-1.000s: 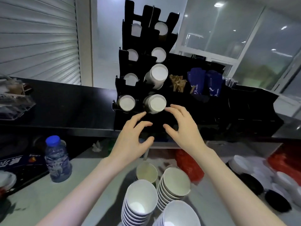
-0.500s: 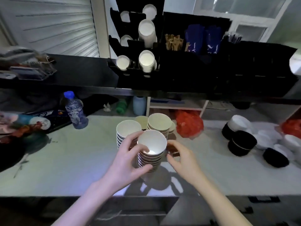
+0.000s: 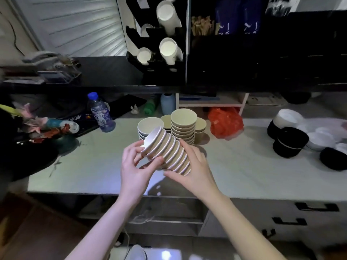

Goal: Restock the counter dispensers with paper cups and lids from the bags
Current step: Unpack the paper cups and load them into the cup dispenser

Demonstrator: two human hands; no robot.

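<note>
Paper cups in a nested stack (image 3: 168,152) are held tilted above the table (image 3: 234,175), mouths facing up and to the left. The left hand (image 3: 136,168) pinches the rim end between thumb and fingers, and the right hand (image 3: 195,166) cups the stack's lower end from the right, so both hands are closed on it. Just behind, more stacks of cups (image 3: 183,126) stand upright on the table, with a red bag (image 3: 225,121) to their right and a water bottle (image 3: 100,113) to their left. Black and white lids (image 3: 290,138) lie well apart at the far right. Above, the black dispenser (image 3: 159,45) on the counter shows white cup bottoms in its slots.
</note>
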